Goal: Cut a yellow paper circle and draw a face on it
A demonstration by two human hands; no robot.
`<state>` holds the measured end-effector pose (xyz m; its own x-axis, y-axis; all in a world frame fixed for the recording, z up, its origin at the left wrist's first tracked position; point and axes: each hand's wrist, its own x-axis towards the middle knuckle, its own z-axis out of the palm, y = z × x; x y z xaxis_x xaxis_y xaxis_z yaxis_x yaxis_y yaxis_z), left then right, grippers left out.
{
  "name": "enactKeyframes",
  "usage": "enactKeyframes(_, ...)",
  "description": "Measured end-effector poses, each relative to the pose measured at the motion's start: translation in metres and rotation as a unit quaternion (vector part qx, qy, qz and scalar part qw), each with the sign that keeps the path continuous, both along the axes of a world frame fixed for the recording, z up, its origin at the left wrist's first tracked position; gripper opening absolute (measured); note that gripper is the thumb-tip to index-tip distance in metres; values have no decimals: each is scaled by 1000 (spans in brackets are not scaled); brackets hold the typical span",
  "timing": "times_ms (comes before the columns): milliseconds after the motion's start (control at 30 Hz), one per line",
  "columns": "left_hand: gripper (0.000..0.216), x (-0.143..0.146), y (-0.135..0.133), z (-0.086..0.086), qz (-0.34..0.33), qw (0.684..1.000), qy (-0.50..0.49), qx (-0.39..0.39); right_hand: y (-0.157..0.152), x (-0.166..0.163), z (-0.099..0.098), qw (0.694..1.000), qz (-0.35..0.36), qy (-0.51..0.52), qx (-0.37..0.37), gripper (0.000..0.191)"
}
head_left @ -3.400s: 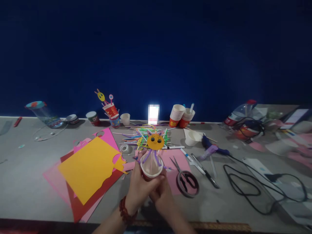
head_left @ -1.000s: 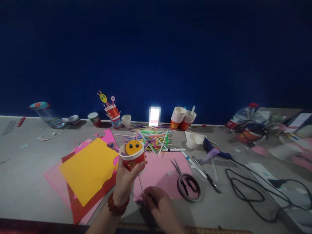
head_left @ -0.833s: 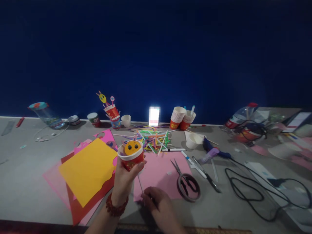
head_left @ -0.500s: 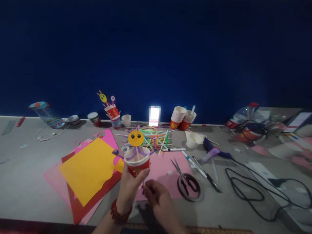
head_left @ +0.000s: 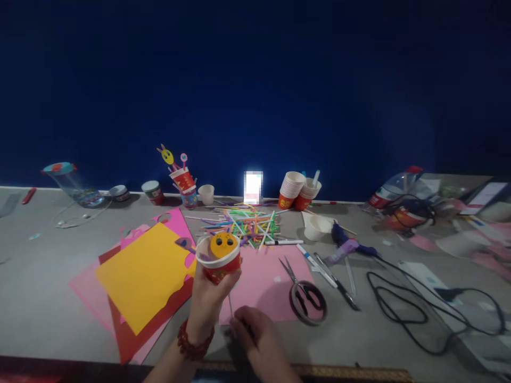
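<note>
My left hand point(head_left: 208, 303) is wrapped round a red paper cup point(head_left: 221, 262) held upright above the table. An orange paper face with two eyes point(head_left: 222, 244) sits low inside the cup's white rim, with purple strips at its left. A thin stick point(head_left: 230, 305) comes out under the cup. My right hand point(head_left: 255, 340) pinches the lower end of that stick, just below and right of the cup. A bead bracelet point(head_left: 194, 344) is on my left wrist.
Yellow paper point(head_left: 141, 274) lies on red and pink sheets at the left, pink paper point(head_left: 265, 279) under the cup. Scissors point(head_left: 303, 295), pens, a glue gun point(head_left: 347, 246) and black cables point(head_left: 419, 303) lie right. Coloured straws point(head_left: 243, 223) and stacked cups point(head_left: 297, 191) stand behind.
The orange face stood high above the cup half a second ago and has dropped back inside the rim as my right hand drew the stick down. Earlier both hands were round the cup.
</note>
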<state>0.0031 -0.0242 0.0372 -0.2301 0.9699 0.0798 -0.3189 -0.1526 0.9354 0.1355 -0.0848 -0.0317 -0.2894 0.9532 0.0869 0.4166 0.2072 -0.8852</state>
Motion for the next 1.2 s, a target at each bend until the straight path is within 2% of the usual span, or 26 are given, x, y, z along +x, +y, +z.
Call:
enactKeyframes(200,56,11,-13,-16,-17,995,67,-68,10,1,12,996,-51,73,2,31)
enactKeyframes(300,53,15,-17,-16,-40,993,63,-91,12,3,14,994,-55,97,9,30)
enactKeyframes(467,57,14,-16,-14,-47,994,64,-77,19,16,21,994,-55,98,8,25)
enactKeyframes(533,60,13,-16,-15,-46,993,74,-74,26,27,34,987,-89,133,27,22)
enactKeyframes(633,61,13,-18,-17,-46,992,91,-68,42,42,63,968,-123,197,94,24)
enactKeyframes(700,61,14,-19,-17,-43,991,107,-66,53,46,83,960,-114,231,111,23)
enactKeyframes(800,62,15,-21,-16,-39,991,112,-62,66,43,102,960,-78,257,84,15)
enactKeyframes(867,62,15,-21,-17,-49,992,103,-62,72,39,106,959,-62,269,65,12)
enactKeyframes(967,63,12,-23,-19,-48,992,104,-56,75,34,105,955,-59,284,62,18)
enactKeyframes(1133,55,12,-24,-20,9,990,136,-27,70,30,103,945,-60,319,35,22)
enactKeyframes(1200,51,14,-25,-20,13,990,137,-7,69,29,103,943,-58,327,32,22)
